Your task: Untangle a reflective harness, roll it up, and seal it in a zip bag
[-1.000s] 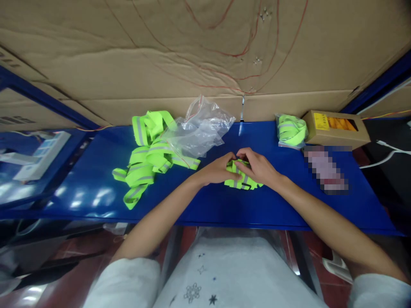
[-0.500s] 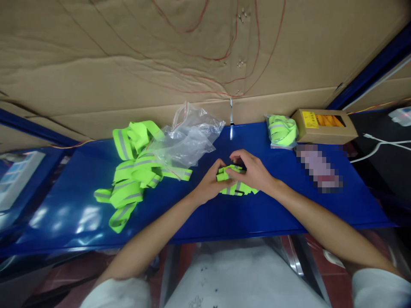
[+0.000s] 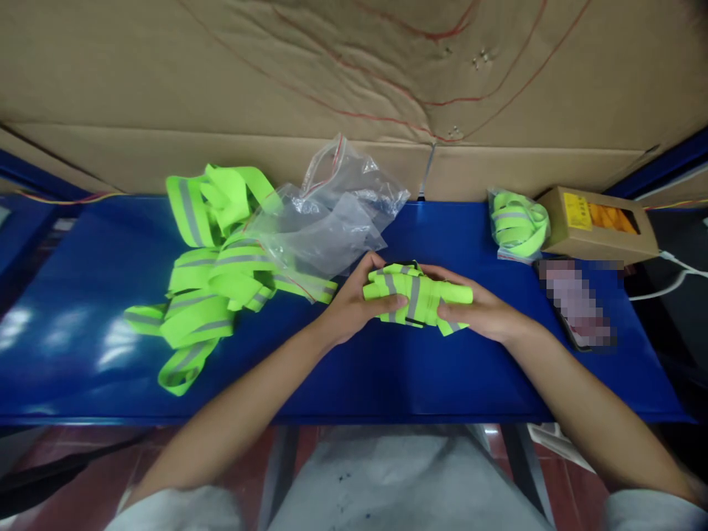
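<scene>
A folded bundle of neon-green reflective strap (image 3: 416, 296) with grey stripes is held just above the blue table (image 3: 387, 376). My left hand (image 3: 354, 304) grips its left end, thumb on top and fingers wrapped under. My right hand (image 3: 479, 310) clasps its right end from below and behind. Both hands are closed on the bundle.
A loose pile of the same green straps (image 3: 215, 273) lies at the left, partly under clear plastic zip bags (image 3: 332, 217). At the right back are a bagged strap roll (image 3: 517, 225), a cardboard box (image 3: 600, 225) and a blurred flat object (image 3: 575, 302). Cardboard lines the back.
The bundle was pressed on the table under both hands; now it is folded into a longer roll and held up between them. The camera view shifted slightly.
</scene>
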`<state>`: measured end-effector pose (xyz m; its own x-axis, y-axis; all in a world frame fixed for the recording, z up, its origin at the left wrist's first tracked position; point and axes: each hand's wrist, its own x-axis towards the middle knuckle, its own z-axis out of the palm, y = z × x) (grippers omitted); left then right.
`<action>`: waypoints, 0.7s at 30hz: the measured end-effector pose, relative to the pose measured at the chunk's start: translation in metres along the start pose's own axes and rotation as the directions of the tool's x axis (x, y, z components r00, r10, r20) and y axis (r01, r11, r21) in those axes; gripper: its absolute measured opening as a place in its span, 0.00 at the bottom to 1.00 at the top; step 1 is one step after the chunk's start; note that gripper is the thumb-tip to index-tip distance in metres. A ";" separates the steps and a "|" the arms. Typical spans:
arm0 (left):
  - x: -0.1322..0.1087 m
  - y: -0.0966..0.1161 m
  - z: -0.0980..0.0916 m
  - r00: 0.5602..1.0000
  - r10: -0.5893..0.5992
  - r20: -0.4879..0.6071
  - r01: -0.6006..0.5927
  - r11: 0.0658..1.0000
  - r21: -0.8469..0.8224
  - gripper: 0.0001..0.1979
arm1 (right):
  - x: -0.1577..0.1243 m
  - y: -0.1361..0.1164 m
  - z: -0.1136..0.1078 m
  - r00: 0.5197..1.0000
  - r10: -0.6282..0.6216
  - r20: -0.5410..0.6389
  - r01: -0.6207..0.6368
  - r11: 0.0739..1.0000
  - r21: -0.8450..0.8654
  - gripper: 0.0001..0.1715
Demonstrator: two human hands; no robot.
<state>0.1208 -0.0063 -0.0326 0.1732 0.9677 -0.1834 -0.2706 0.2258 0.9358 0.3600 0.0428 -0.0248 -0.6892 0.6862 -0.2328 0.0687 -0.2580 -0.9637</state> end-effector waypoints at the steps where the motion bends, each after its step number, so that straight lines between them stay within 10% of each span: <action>1: 0.000 -0.002 0.001 1.000 0.000 0.003 0.000 1.000 -0.003 0.29 | 0.001 0.004 0.004 1.000 -0.001 -0.026 0.001 1.000 0.012 0.49; 14: -0.003 -0.004 0.009 1.000 0.014 0.012 -0.016 0.993 0.121 0.24 | 0.005 0.010 0.006 0.991 -0.016 -0.131 0.001 0.994 -0.113 0.43; 21: -0.008 -0.001 0.011 0.999 0.027 0.024 -0.030 0.987 0.159 0.23 | -0.001 0.000 -0.007 0.998 0.003 0.063 0.003 0.996 -0.088 0.40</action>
<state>0.1299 -0.0155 -0.0292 0.1883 0.9704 -0.1512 -0.1217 0.1759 0.9769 0.3654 0.0469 -0.0258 -0.7332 0.6411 -0.2268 0.1303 -0.1949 -0.9721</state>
